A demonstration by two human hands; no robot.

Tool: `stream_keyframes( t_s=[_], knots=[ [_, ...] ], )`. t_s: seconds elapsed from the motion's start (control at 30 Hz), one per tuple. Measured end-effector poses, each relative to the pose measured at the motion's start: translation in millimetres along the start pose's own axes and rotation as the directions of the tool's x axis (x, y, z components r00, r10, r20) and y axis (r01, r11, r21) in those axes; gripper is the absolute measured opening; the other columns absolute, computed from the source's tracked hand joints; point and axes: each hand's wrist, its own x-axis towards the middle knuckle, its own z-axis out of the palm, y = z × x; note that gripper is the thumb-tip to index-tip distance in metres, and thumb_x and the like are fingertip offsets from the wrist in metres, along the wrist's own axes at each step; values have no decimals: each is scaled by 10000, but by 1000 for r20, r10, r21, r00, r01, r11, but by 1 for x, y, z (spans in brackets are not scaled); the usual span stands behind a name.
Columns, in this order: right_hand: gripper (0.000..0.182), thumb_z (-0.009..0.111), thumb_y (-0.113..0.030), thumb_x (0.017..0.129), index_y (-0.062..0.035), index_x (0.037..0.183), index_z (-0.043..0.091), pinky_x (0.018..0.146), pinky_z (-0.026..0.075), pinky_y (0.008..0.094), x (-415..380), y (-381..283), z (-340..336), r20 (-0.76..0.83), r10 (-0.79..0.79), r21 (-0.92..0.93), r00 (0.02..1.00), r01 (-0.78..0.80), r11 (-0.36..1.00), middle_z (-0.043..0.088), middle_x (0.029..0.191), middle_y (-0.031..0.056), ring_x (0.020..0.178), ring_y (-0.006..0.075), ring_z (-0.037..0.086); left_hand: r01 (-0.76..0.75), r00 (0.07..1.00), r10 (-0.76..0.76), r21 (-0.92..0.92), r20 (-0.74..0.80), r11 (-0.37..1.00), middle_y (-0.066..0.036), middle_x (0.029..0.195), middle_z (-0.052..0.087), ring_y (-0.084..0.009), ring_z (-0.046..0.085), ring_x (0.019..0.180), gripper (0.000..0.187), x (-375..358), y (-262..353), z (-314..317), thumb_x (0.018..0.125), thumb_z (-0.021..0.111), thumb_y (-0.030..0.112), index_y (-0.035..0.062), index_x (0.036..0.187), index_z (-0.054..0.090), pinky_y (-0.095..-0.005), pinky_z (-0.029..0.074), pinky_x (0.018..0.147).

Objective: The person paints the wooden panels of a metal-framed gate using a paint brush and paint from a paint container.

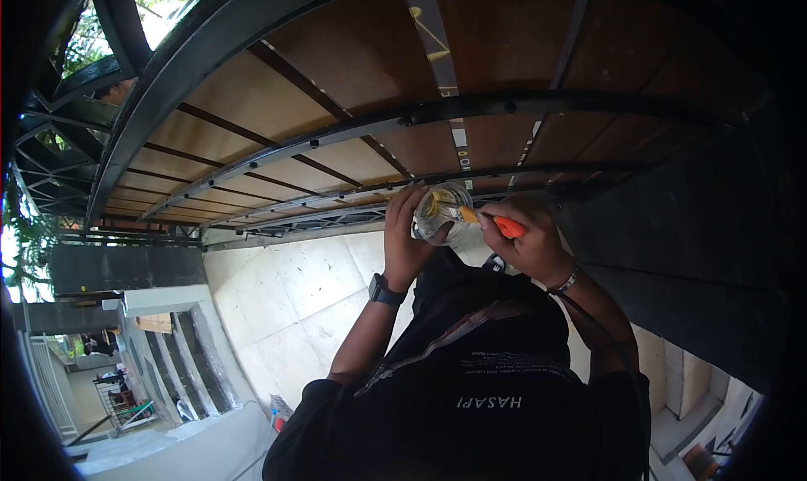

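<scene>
From where I stand I can see a clear, round jar [429, 222], see-through enough that fingers show behind its wall, held up off the floor in the left hand [408, 233] with its mouth turned upward. A slim brush-like tool [470, 215], yellow along the shaft and bright orange at the handle end, slants from the right hand [525, 239] to the jar. Something yellow shows there; whether tip or contents, I can't tell.

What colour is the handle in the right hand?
The handle is bright orange, best seen in the head view.
</scene>
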Motion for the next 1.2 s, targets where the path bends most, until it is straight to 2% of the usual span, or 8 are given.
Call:
stream_keyframes(
  t_s=[0.43, 0.47, 0.53, 0.6, 0.77, 1.0, 1.1, 1.2],
  knots=[
    [175, 720, -55, 816, -19, 973, 650, 681, 518, 366, -16, 8, 7, -121, 62, 45, 991, -57, 997, 659, 774, 105, 696, 267, 634, -54, 997, 57, 52, -57, 997, -168, 1277, 590, -336, 568, 1196, 690, 1, 4, -8, 661, 867, 128, 29, 1264, 546, -432, 456, 1018],
    [186, 719, -48, 809, -32, 983, 655, 703, 516, 378, -17, 11, 3, -97, -39, 71, 994, 46, 996, 654, 771, 91, 704, 258, 630, -52, 997, 55, 53, -60, 997, -168, 1277, 590, -336, 568, 1196, 690, -2, 0, -7, 661, 867, 128, 29, 1264, 546, -432, 456, 1018],
    [201, 717, -40, 801, -45, 994, 660, 726, 514, 390, -21, 18, -2, -73, -145, 97, 987, 151, 984, 649, 767, 77, 712, 250, 626, 176, 984, -169, -155, 53, 972, -170, 1304, 568, -362, 523, 1240, 772, -10, -8, -4, 611, 873, 135, 33, 1296, 531, -452, 429, 1047],
    [229, 718, -39, 783, -61, 1005, 664, 759, 508, 412, -29, 27, -1, 78, -194, 11, 978, 194, 981, 651, 797, 64, 733, 242, 626, 148, 988, -140, -145, 64, 978, -170, 1266, 596, -311, 577, 1185, 751, -12, -7, -2, 639, 875, 131, 11, 1293, 525, -412, 467, 1003],
    [286, 736, -70, 758, -70, 1035, 665, 775, 507, 409, -36, 20, -15, 70, -318, 38, 946, 316, 948, 629, 806, 58, 717, 227, 606, 227, 972, -201, -277, 121, 934, -163, 1238, 629, -259, 620, 1156, 759, -12, -6, 7, 659, 876, 129, -13, 1310, 511, -380, 489, 994],
    [252, 703, -50, 788, -63, 1037, 666, 812, 493, 413, -48, 36, -25, 39, -173, -30, 984, 175, 984, 639, 845, 81, 736, 248, 605, 183, 979, -152, -268, 133, 946, -194, 1177, 642, -327, 632, 1109, 719, -1, -5, 22, 659, 862, 194, -26, 1262, 539, -400, 496, 953],
    [218, 681, -52, 816, -49, 1034, 668, 796, 502, 384, -58, 39, -23, -75, -58, -32, 996, 55, 998, 641, 861, 100, 753, 257, 613, 232, 967, -181, -329, 178, 916, -192, 1181, 643, -316, 635, 1108, 717, 7, 4, 27, 666, 864, 199, -25, 1265, 539, -389, 499, 951],
    [182, 565, -127, 962, 1, 1059, 649, 720, 511, 324, -73, 38, -20, -178, 435, 485, 883, -306, 819, 657, 912, 118, 749, 170, 621, 252, 964, -203, -357, 169, 900, -183, 1192, 642, -312, 637, 1107, 721, 12, 2, 36, 672, 867, 206, -18, 1274, 539, -385, 498, 959]
  ],
)
